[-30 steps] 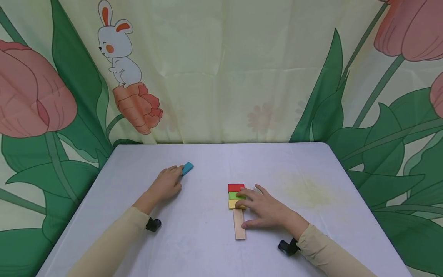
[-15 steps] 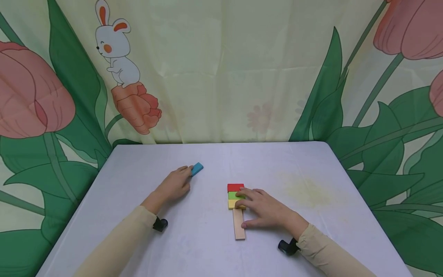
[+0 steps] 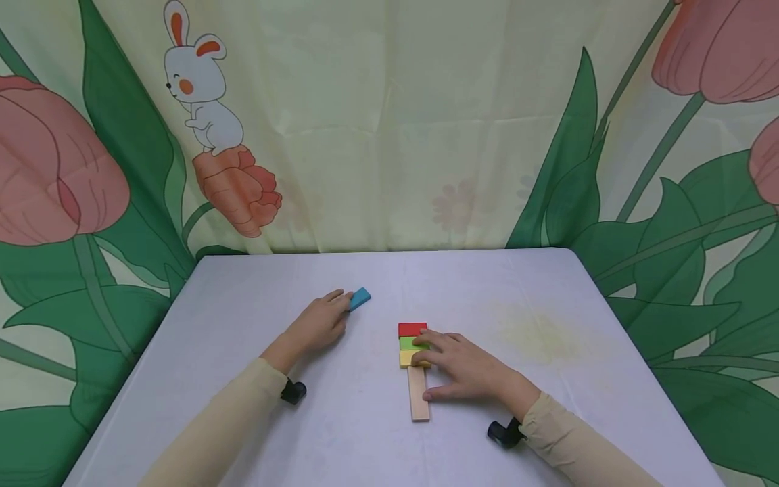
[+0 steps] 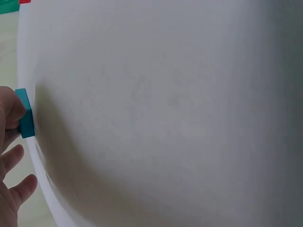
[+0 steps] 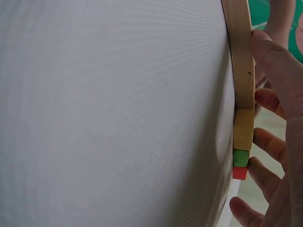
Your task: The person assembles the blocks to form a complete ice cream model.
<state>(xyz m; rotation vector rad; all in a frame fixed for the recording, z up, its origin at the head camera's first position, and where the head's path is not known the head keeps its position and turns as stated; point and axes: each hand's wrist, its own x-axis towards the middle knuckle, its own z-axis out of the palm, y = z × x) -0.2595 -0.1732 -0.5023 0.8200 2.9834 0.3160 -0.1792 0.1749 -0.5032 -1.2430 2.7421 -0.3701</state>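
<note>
In the head view my left hand [image 3: 316,323] pinches a blue wooden block [image 3: 360,297] by its near end, left of centre. The left wrist view shows this block [image 4: 27,116] against the fingers, with the other fingers spread below. A red block [image 3: 409,329], a green block [image 3: 406,343] and a yellow block [image 3: 406,359] lie in a row, edge to edge. A plain wood plank [image 3: 418,399] runs from the yellow block towards me. My right hand [image 3: 465,372] lies spread over their right side, fingertips on the green and yellow blocks, thumb at the plank's edge.
A white cloth covers the table [image 3: 341,433], with a faint yellowish stain on the right. Behind it hangs a printed curtain [image 3: 341,135] with a rabbit and tulips. A small black camera sits on each wrist.
My left hand has moved right with the blue block, bringing it closer to the row, and the block has turned slightly. My right hand and the row have stayed in place.
</note>
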